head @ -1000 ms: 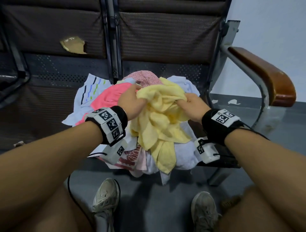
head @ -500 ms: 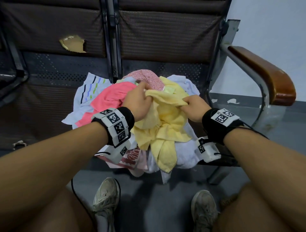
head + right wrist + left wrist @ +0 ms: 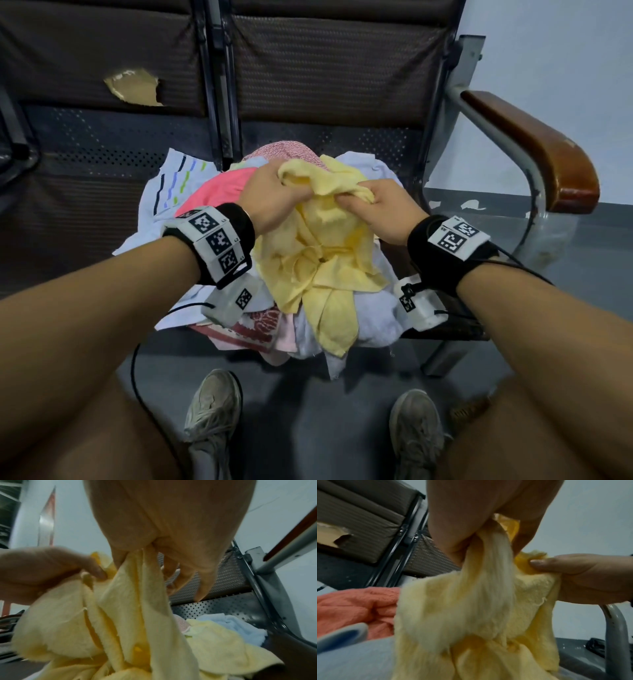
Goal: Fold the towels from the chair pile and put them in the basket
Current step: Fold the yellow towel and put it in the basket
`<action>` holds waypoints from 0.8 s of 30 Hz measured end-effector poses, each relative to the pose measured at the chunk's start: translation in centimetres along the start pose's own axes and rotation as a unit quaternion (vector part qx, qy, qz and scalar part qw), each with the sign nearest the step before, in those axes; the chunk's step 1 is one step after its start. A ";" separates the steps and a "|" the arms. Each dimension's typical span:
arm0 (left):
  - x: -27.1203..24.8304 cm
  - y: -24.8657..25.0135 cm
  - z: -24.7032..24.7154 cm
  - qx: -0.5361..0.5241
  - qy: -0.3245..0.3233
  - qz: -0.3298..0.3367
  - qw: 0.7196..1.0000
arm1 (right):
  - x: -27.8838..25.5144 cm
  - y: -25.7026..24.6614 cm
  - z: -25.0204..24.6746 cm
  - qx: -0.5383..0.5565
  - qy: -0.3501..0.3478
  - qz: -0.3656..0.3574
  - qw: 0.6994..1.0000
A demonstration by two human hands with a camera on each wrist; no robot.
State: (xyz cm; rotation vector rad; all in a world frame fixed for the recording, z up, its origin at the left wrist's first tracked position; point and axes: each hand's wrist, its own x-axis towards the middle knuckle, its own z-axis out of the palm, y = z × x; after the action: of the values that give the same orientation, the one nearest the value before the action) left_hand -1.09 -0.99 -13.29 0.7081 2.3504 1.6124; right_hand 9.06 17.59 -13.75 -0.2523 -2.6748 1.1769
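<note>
From my head the camera looks forward and down over both forearms onto the chair (image 3: 527,164) and its pile, down to my shoes. The camera on my left wrist sits very close under my left hand (image 3: 471,513), facing along it toward the chair back. The right wrist camera does likewise (equally close). All three share the yellow towel (image 3: 318,260) between my hands.

Yellow towel (image 3: 322,260): soft, nubby terry cloth, matt. Armrest (image 3: 534,150): glossy, worn wood on painted metal. Chair back (image 3: 325,68): ribbed woven fabric, torn beside.
</note>
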 end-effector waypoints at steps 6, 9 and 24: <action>0.4 -0.8 -0.4 0.065 0.092 -0.010 0.994 | -0.9 2.9 0.9 -0.113 -0.104 0.096 0.983; 1.3 -1.5 -1.2 0.138 0.105 -0.042 0.984 | -0.5 3.3 0.2 -0.110 -0.026 0.110 0.987; 1.5 1.0 -0.7 -0.112 0.086 -0.145 0.979 | -1.1 -1.6 2.0 -0.111 -0.110 -0.145 0.977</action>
State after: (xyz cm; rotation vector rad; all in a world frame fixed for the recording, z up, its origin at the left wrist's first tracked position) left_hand -2.45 -0.56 -11.93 0.1775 2.2042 1.8226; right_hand 9.49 14.86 -13.95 0.2431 -2.9052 0.8633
